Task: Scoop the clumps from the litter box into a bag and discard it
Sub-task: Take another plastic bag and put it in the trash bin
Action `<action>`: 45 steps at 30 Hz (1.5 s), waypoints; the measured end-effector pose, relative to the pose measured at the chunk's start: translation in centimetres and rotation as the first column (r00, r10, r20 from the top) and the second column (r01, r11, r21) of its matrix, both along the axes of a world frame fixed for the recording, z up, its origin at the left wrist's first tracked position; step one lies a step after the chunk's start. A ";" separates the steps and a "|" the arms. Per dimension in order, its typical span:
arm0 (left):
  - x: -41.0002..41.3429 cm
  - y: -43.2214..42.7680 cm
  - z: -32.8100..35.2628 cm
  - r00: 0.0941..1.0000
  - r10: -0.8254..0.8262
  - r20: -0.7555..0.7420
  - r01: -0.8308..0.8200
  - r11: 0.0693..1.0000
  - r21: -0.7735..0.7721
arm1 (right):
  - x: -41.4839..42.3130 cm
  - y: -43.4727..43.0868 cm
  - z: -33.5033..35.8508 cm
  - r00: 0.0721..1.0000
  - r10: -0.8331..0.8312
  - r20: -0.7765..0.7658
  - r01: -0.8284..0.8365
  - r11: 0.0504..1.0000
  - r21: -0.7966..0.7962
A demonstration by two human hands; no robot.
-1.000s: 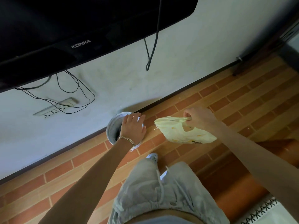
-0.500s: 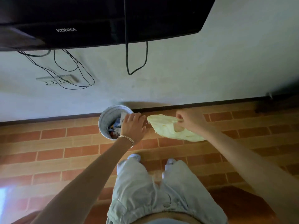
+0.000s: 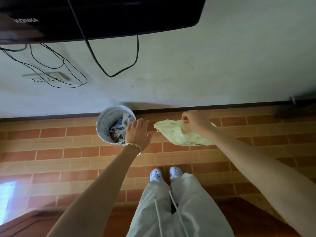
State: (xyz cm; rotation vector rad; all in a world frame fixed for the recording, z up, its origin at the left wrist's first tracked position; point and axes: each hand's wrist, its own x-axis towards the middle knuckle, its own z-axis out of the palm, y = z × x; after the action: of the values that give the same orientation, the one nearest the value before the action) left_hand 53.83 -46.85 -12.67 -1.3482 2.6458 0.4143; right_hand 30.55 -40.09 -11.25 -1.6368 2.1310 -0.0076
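A pale yellow plastic bag (image 3: 181, 135) hangs in the air above the brick floor, pinched at its top by my right hand (image 3: 196, 121). A small grey bin (image 3: 104, 124) with mixed rubbish inside stands on the floor against the wall, to the left of the bag. My left hand (image 3: 138, 132), a thin bangle on its wrist, reaches out with straight fingers over the bin's right rim and holds nothing. The litter box is not in view.
A black television (image 3: 109, 16) hangs on the white wall above, with cables (image 3: 109, 65) drooping down and a wall socket (image 3: 45, 76) at the left. My feet in white shoes (image 3: 165, 173) stand on the red brick floor (image 3: 68, 156) just behind the bin.
The view has shifted so the bin shows fully with its contents. My left hand has moved off the bin's opening to its right rim. My right hand still holds the bag beside it.
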 end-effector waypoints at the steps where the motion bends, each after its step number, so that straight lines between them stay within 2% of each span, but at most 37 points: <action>1: -0.1 -0.3 -0.8 1.000 0.007 0.018 -0.007 1.000 0.009 | -0.4 -0.4 -0.9 1.000 -0.005 0.000 0.005 1.000 0.004; 9: -1.6 0.4 -6.1 0.987 0.135 0.084 -0.142 0.987 0.076 | -1.5 -1.5 -7.5 1.000 0.020 0.021 -0.022 0.996 0.087; 14: -3.6 1.3 -10.7 0.969 0.229 0.090 -0.238 0.965 0.112 | -2.8 -2.5 -11.8 0.999 0.012 0.030 -0.014 0.998 0.060; 20: -5.7 0.7 -17.2 0.966 0.247 0.078 -0.253 0.964 0.086 | -4.4 -6.1 -17.6 0.999 0.030 0.046 -0.031 0.999 0.019; 27: -7.2 -0.2 -29.0 0.967 0.249 0.055 -0.251 0.967 0.036 | -6.3 -8.6 -29.8 0.985 0.156 0.066 -0.159 0.987 0.031; 31: -7.5 -0.2 -33.8 0.979 0.194 0.055 -0.194 0.981 0.002 | -8.6 -8.8 -35.3 0.997 0.066 0.036 -0.067 0.997 0.023; 35: -8.0 -1.1 -36.3 0.985 0.146 0.091 -0.145 0.989 -0.019 | -11.0 -11.2 -37.1 1.000 -0.020 -0.013 0.020 1.000 -0.018; 40: -9.8 -3.3 -37.5 0.984 0.143 0.108 -0.143 0.990 -0.004 | -13.1 -16.5 -38.0 0.971 -0.091 -0.223 0.067 0.991 -0.114; 42: -10.6 -4.1 -37.5 0.985 0.129 0.115 -0.127 0.992 -0.018 | -13.7 -17.8 -38.0 0.972 -0.079 -0.220 0.047 0.988 -0.147; 45: -11.4 -5.0 -37.2 0.987 0.118 0.113 -0.114 0.993 -0.041 | -14.2 -18.3 -37.7 0.990 -0.027 -0.138 0.005 0.988 -0.153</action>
State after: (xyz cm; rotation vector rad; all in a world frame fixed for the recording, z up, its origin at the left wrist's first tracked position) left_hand 42.44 -51.87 -49.83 -1.4940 2.5006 0.2958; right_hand 16.30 -58.43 -48.98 -1.7530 2.2989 -0.0638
